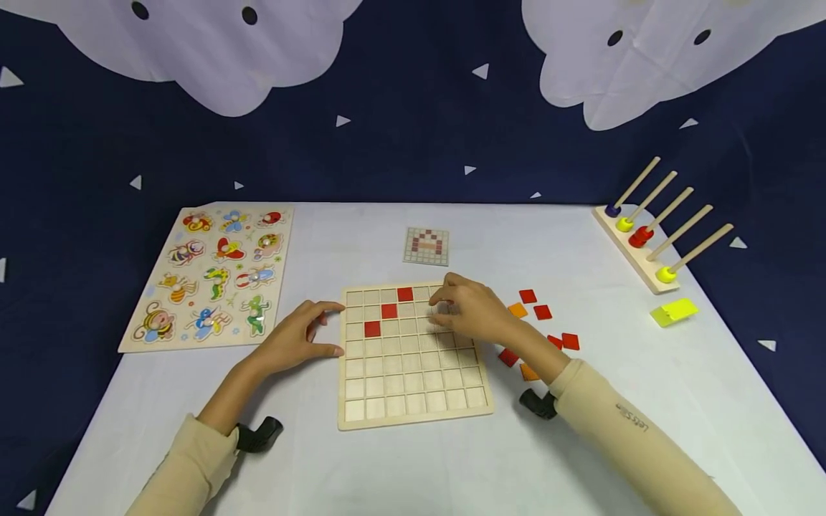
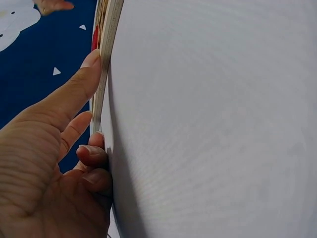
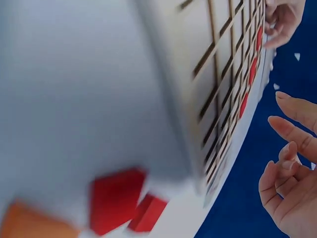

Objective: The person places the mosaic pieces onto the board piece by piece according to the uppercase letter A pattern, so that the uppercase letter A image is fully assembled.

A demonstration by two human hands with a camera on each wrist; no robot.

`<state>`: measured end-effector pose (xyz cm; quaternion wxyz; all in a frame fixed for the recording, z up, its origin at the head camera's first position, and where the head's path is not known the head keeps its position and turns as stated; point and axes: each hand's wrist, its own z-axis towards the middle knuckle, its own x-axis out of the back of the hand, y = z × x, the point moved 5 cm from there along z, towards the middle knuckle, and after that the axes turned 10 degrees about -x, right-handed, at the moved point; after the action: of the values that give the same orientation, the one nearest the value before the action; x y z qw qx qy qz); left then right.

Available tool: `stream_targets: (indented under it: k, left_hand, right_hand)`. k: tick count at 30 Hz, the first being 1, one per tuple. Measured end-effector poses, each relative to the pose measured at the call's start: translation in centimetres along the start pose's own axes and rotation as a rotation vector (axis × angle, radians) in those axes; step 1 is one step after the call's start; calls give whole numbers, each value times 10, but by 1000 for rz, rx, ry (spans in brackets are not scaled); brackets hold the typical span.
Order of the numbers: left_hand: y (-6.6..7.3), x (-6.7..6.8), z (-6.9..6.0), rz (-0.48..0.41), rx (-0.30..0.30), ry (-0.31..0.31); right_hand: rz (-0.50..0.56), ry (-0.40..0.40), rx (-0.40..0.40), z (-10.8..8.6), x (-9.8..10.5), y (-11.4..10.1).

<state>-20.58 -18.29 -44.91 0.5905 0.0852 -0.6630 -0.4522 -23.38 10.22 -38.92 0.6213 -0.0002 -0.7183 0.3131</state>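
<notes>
A square wooden grid board lies on the white table, with three red square tiles set in its cells along a diagonal. My left hand touches the board's left edge with thumb and index finger spread apart. The left wrist view shows the thumb against the board's rim, while other fingers are bent below. Above the board's upper right part hovers my right hand. In the right wrist view its fingers stand apart, with nothing seen between them. Several loose red tiles and orange tiles lie right of the board.
A small pattern card lies behind the board. To the left is an insect puzzle board. At the right stand a peg rack with coloured beads and a yellow block. A dark patterned cloth hangs behind the table.
</notes>
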Motion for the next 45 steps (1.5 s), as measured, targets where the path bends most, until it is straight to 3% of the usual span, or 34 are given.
stream_targets:
  k: [11, 22, 32, 38, 45]
  left_hand:
    - [-1, 1, -2, -8, -2, -1]
    - [-1, 1, -4, -11, 13, 0]
    - [-2, 0, -4, -20, 6, 1]
    - [-2, 0, -3, -20, 6, 1]
    - [-2, -1, -1, -18, 12, 1]
  right_hand:
    - [53, -34, -72, -31, 13, 53]
    - [28, -54, -123, -55, 14, 90]
    - [-3, -36, -116, -63, 15, 99]
    - [-72, -6, -58, -65, 14, 99]
    - [-50, 16, -9, -62, 13, 93]
